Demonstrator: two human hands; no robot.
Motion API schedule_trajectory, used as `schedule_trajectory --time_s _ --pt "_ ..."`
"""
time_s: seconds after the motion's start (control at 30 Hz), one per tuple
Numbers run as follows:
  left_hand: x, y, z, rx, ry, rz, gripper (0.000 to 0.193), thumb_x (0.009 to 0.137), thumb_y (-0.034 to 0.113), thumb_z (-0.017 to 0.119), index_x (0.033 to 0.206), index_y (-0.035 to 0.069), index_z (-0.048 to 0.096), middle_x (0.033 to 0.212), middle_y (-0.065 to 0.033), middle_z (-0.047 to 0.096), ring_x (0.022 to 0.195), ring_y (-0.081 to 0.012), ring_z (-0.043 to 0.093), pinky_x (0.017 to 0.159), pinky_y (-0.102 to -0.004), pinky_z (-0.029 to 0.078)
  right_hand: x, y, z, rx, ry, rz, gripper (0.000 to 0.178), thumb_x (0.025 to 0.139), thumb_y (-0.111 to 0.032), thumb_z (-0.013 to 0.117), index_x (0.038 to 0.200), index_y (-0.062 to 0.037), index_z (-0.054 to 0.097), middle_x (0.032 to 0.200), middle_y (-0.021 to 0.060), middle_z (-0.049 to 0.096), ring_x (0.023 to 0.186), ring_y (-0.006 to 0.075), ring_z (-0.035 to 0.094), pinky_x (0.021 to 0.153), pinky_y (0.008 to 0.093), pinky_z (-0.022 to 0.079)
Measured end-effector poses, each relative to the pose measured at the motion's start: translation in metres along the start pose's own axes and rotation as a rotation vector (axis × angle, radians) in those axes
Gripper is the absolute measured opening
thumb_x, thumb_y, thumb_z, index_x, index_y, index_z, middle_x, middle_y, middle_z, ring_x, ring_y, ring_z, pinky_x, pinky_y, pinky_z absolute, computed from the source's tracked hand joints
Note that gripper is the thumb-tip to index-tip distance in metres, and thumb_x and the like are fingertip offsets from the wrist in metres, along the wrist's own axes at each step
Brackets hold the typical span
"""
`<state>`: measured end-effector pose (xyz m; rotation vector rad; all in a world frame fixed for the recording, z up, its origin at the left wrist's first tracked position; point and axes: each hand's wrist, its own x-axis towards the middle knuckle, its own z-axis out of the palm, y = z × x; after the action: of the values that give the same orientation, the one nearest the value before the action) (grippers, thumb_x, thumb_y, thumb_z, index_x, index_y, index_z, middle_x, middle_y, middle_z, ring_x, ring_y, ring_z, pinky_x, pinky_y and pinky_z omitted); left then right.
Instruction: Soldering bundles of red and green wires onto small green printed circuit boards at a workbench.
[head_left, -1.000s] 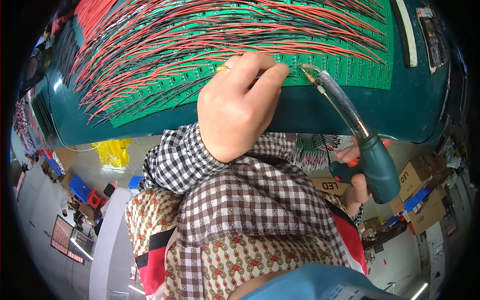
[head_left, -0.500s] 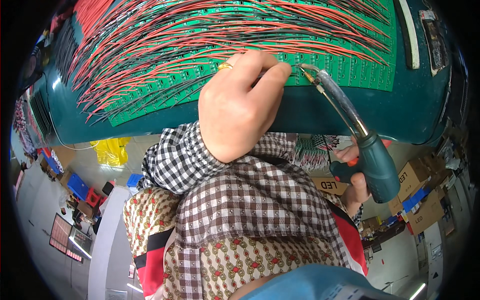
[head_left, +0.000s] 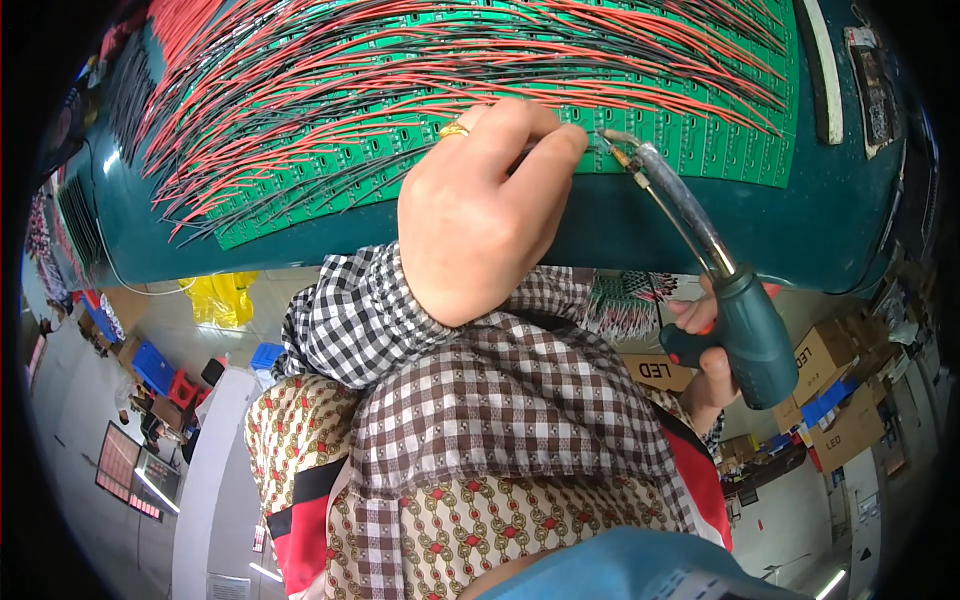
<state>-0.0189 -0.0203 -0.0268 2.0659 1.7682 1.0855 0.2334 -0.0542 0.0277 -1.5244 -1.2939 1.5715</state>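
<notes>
My left hand (head_left: 480, 210), with a gold ring, is closed in a pinch over the near edge of a green circuit board panel (head_left: 745, 165). Its fingers seem to hold a black wire (head_left: 385, 165); their tips hide the wire's end. My right hand (head_left: 713, 380) grips a dark green soldering gun (head_left: 755, 340) by its handle. The gun's thin tip and curved feed tube point up and left, just right of my left fingertips, at the board. Rows of red and black wires (head_left: 480, 75) lie across the panel, trailing left.
The panel lies on a dark green tabletop (head_left: 330, 235). Bundles of red wires (head_left: 180, 35) and black wires (head_left: 130, 100) lie at the far left. A pale strip (head_left: 820, 70) and a worn dark block (head_left: 870, 90) sit at the right. Cardboard boxes (head_left: 845, 430) stand below on the right.
Both hands and the soldering gun hold almost the same place. The left fingertips have edged slightly right, closer to the gun's tip.
</notes>
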Motion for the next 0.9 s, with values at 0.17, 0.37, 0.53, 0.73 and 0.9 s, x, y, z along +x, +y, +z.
schedule_trajectory --time_s 0.17,0.37,0.53,0.73,0.9 --pt "0.000 -0.001 0.001 -0.006 0.003 0.002 0.024 0.065 0.001 0.065 0.089 0.006 0.064 0.083 -0.0034 0.056 0.066 -0.0204 0.057 0.055 -0.0308 0.048 0.002 0.003 -0.002 -0.004 -0.039 -0.049 0.082 0.075 -0.048 0.067 0.119 0.0176 0.045 0.081 0.0137 0.057 0.075 0.0262 0.059 0.080 0.0462 0.053" --pt "0.001 -0.001 0.000 -0.019 0.002 0.003 0.025 0.064 0.000 0.065 0.089 0.006 0.064 0.084 -0.0039 0.057 0.068 -0.0214 0.057 0.056 -0.0314 0.048 0.003 0.003 -0.003 -0.008 0.015 -0.059 0.082 0.074 -0.051 0.066 0.114 0.0179 0.047 0.080 0.0147 0.056 0.074 0.0275 0.059 0.079 0.0479 0.053" --pt "0.001 -0.001 0.001 -0.016 0.006 0.001 0.026 0.064 0.000 0.065 0.089 0.006 0.064 0.084 -0.0040 0.057 0.068 -0.0213 0.057 0.056 -0.0313 0.048 0.002 0.004 -0.001 0.020 0.057 -0.070 0.081 0.075 -0.051 0.065 0.113 0.0182 0.047 0.079 0.0142 0.056 0.074 0.0271 0.059 0.076 0.0464 0.054" --pt "0.003 0.002 -0.002 -0.041 -0.025 -0.019 0.025 0.064 0.000 0.065 0.088 0.005 0.064 0.084 -0.0042 0.057 0.070 -0.0218 0.057 0.058 -0.0325 0.048 0.003 0.013 -0.011 0.211 0.042 -0.098 0.074 0.074 -0.052 0.070 0.109 0.0104 0.051 0.089 0.0116 0.056 0.084 0.0229 0.058 0.084 0.0425 0.050" --pt "0.008 0.010 -0.012 0.028 -0.047 0.007 0.032 0.065 -0.007 0.066 0.095 0.005 0.067 0.085 -0.0065 0.060 0.072 -0.0217 0.060 0.059 -0.0294 0.047 0.003 0.019 -0.020 0.131 0.084 -0.205 0.083 0.083 -0.054 0.055 0.123 0.0167 0.038 0.089 0.0154 0.056 0.081 0.0272 0.059 0.072 0.0424 0.055"
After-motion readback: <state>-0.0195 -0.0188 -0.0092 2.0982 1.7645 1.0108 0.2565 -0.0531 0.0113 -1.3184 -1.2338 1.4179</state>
